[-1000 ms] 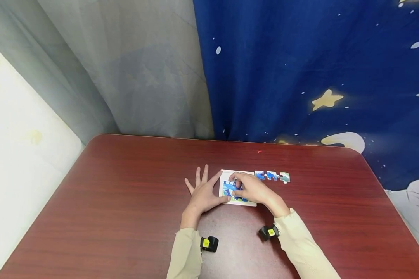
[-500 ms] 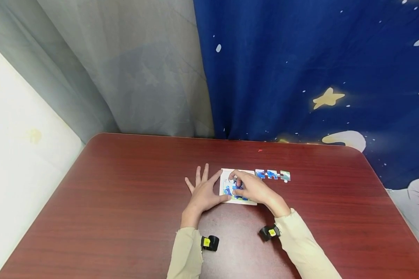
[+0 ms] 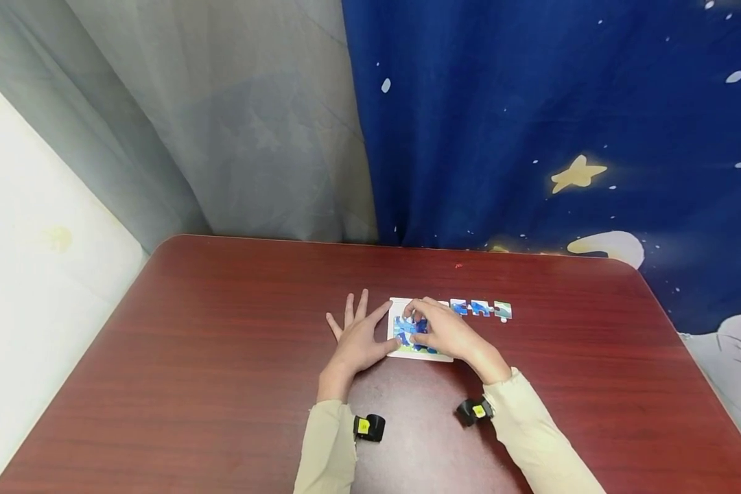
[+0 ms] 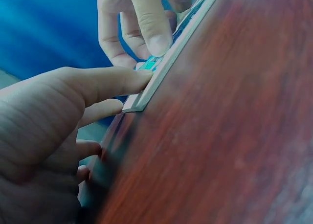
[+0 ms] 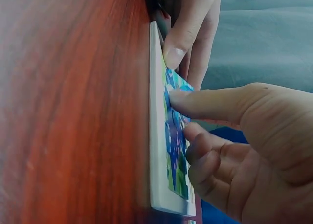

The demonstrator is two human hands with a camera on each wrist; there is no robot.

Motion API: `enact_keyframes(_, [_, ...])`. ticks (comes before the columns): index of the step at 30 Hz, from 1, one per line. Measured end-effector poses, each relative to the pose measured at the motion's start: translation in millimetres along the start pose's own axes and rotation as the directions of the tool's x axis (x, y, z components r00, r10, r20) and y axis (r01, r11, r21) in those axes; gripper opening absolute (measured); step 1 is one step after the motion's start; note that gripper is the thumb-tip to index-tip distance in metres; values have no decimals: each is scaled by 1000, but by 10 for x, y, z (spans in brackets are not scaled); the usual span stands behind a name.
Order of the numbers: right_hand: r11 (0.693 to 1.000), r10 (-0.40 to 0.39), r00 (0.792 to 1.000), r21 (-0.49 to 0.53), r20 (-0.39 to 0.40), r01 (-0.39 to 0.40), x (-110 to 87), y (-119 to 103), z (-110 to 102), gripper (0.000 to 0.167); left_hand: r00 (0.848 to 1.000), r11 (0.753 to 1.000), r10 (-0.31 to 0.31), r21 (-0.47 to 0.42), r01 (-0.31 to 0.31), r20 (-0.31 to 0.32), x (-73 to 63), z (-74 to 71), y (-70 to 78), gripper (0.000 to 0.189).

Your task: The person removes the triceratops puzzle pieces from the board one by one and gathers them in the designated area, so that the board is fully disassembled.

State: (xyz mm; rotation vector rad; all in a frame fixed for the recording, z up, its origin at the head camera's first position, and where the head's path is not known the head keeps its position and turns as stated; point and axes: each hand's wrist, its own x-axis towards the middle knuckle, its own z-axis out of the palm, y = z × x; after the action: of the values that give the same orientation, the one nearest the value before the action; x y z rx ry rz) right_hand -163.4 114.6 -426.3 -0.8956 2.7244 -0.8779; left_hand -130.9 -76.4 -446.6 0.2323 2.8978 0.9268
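Note:
A small jigsaw puzzle in a white frame (image 3: pixel 398 306) lies on the table, its picture mostly blue with green along the near side. My left hand (image 3: pixel 357 345) steadies the frame's left side: the thumb rests on the near left corner, the index finger reaches the far left one, and the other fingers spread straight over the table. My right hand (image 3: pixel 449 334) is over the picture, thumb and curled fingers pinching a blue puzzle piece (image 5: pixel 184 82) at its left part. The right hand partly hides the puzzle in the head view.
Three loose puzzle pieces lie in a row right of the frame: a blue one (image 3: pixel 458 307), another blue one (image 3: pixel 479 309) and a greenish one (image 3: pixel 503 311). A tiny red scrap (image 3: pixel 459 265) lies near the table's far edge, with curtains behind.
My left thumb has slid slightly up and left at the frame's near corner. My right fingers have shifted a little over the picture, where the pale patch between them now shows more blue.

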Motion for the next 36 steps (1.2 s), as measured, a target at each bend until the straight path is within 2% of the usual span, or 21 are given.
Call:
enact_keyframes(6, [999,-53,998,6,-33,53,28,-4,-22,26,1000,1000,-9,-15,9,-11,7,5,18,69])
enact_keyframes(11, [995,-89,994,-49,-58,87,46,-14,-16,24,1000,1000,-19,-20,19,-11,13,15,24,70])
enact_keyframes(19, [995,-75,995,-67,-70,70,35,-14,-29,19,1000,999,-25,-26,24,-13,-3,12,30,70])
enact_keyframes(23, [996,-77,992,-51,-103,72,18,-4,-96,18,1000,999,-22,-27,21,-16,-11,0,21,70])
enact_keyframes(30, [999,-23,981,-27,-194,18,-136,161,-358,19,1000,998,7,-58,-8,-12,-28,-18,1,70])
enact_keyframes(36, [998,56,976,-25,-208,-62,-364,402,-537,19,1000,998,16,-66,-17,-10,-40,-14,-9,66])
